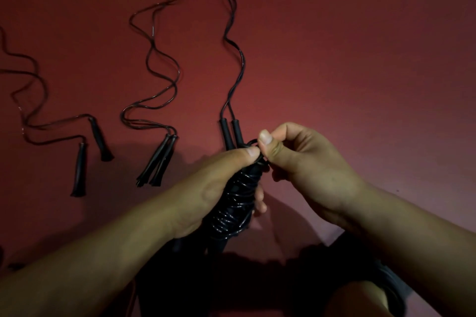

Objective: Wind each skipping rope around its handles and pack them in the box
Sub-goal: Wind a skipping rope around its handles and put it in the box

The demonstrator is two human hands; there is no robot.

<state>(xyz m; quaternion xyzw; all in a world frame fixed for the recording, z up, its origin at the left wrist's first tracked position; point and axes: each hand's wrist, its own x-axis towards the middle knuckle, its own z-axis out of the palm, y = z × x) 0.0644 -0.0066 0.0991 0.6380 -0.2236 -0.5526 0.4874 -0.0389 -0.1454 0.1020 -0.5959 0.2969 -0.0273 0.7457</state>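
The left hand (206, 188) is wrapped around a wound rope (238, 203), a black bundle whose cord coils lie glossy around its handles, held at about 6 o'clock from the middle of the view; its thumb presses on the top end of the bundle. The right hand (301, 159) is curled, thumb and forefinger pinching a small loop of cord (253, 145) at that same top end, just beside the left thumb. Three more ropes lie unwound on the red surface (360, 59). One pair of handles (230, 134) lies side by side at 12 o'clock from the bundle, partly hidden behind the left thumb, its cord (233, 41) snaking away to the top edge. A second pair (158, 159) lies close together at 9 o'clock, with its wavy cord (164, 62) running upward. A third pair (90, 154) lies splayed apart farther out at 9 o'clock, its cord trailing off the left edge. No box shows.
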